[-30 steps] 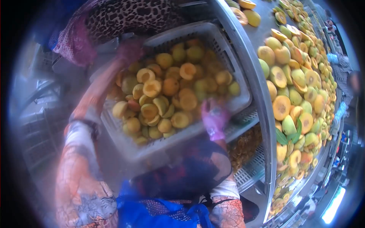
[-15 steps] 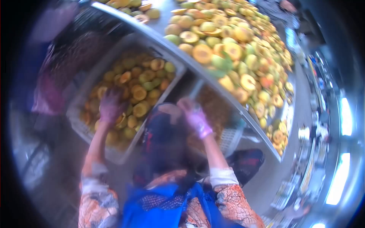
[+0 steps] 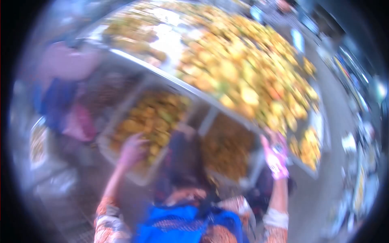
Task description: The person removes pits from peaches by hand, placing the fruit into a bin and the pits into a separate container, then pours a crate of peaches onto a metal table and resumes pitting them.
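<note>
My left hand (image 3: 134,150), in a pink glove, rests over the halved yellow and orange fruit (image 3: 156,117) in a pale crate (image 3: 106,146). Its fingers are smeared by motion. At the table's metal edge (image 3: 150,67) is my right hand (image 3: 276,153), also pink-gloved, fingers apart and pointing toward the heap of halved fruit (image 3: 243,73) on the table. Nothing can be made out in it. The whole view is blurred.
A second crate with brownish contents (image 3: 229,146) stands below the table edge, right of my legs. A person in blue and pink (image 3: 67,93) is at the left, near a white container (image 3: 38,146). Other people are blurred at the far upper right.
The view has swung toward the table, and the fruit crate now sits lower, between my left arm and the table. My right hand has moved from above my knee rightward to the table edge.
</note>
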A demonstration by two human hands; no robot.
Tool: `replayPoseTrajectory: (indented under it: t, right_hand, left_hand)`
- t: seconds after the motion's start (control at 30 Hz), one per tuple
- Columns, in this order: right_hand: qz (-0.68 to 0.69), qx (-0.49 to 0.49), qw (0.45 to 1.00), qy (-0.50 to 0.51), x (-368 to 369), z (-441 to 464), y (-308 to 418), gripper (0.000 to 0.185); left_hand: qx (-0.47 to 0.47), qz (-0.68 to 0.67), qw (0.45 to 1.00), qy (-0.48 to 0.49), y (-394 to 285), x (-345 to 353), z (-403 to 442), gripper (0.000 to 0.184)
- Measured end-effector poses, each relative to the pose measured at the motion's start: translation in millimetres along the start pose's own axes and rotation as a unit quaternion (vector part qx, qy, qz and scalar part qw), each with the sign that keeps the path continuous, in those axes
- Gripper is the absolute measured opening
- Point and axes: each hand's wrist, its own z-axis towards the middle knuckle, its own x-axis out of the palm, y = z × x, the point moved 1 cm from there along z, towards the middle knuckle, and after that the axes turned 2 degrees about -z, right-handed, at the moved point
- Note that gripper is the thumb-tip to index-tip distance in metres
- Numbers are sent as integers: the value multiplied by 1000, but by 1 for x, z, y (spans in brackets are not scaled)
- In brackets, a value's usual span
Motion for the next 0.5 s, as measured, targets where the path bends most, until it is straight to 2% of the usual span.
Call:
replayPoseTrajectory:
  t: [0.03, 0.07, 0.1, 0.13, 0.2, 0.27, 0.33, 0.4, 0.5]
  right_hand:
    - [38, 42, 995, 82, 11, 10, -17, 36]
    - [12, 37, 996, 81, 26, 10, -29, 42]
    - [19, 32, 996, 80, 22, 12, -27, 42]
    - [16, 34, 996, 85, 15, 18, -29, 42]
    - [80, 38, 993, 80, 17, 20, -23, 41]
    - [134, 56, 987, 75, 24, 18, -29, 40]
    - [99, 35, 994, 26, 26, 16, -32, 40]
    - [72, 20, 997, -10, 23, 20, -32, 38]
    - [57, 92, 994, 36, 36, 17, -44, 33]
  left_hand:
    - [-130, -233, 964, 0, -45, -30, 18, 37]
    - [-18, -56, 997, -49, -50, -32, 32, 39]
    - [-10, -83, 994, -64, -73, -41, 55, 40]
    - [64, -113, 990, -49, -109, -62, 75, 40]
    - [92, -284, 953, -50, -142, -57, 115, 41]
    - [138, -217, 964, -66, -183, -38, 159, 42]
    - [135, -204, 969, -25, -237, -30, 193, 41]
    - [179, -189, 963, -63, -275, -1, 229, 41]
    - [171, -152, 973, -37, -320, 21, 261, 42]
